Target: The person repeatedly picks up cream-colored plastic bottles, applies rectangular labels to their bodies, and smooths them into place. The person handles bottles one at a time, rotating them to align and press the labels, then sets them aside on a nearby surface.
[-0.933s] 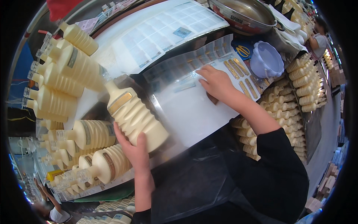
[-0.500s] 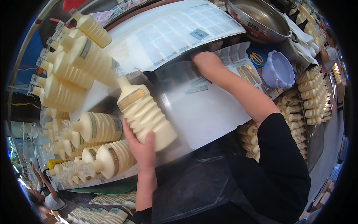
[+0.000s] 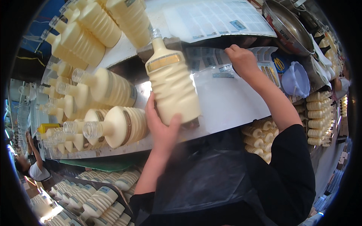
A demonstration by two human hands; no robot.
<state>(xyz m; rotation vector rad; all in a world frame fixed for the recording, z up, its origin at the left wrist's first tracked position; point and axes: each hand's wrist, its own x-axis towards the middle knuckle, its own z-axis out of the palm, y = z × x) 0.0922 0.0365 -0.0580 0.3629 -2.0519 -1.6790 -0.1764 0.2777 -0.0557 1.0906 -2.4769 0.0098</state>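
A cream-coloured, ribbed bottle (image 3: 175, 88) with a clear neck and a gold label (image 3: 164, 62) on its shoulder leans over the work surface. My left hand (image 3: 164, 128) grips it low down, fingers along its left side and thumb across the front. To the right, my right hand (image 3: 243, 60) is raised with its fingers closed in a pinch. Whatever it holds, if anything, is too small to make out. Below and left of that hand lies a clear sheet with small bluish labels (image 3: 222, 75). A sheet with gold labels (image 3: 268, 71) is partly behind my right wrist.
More cream bottles (image 3: 113, 88) crowd the left side, with others (image 3: 100, 201) below the table edge. A large label sheet (image 3: 215, 19) lies at the back. On the right are a metal pan (image 3: 288, 22), a lilac bucket (image 3: 296, 81) and stacked bottles (image 3: 260, 137). Another person (image 3: 36, 165) is far left.
My right hand has come out from under the edge of the large sheet and lifted. The bottle in my left hand is more upright. The whole view has shifted.
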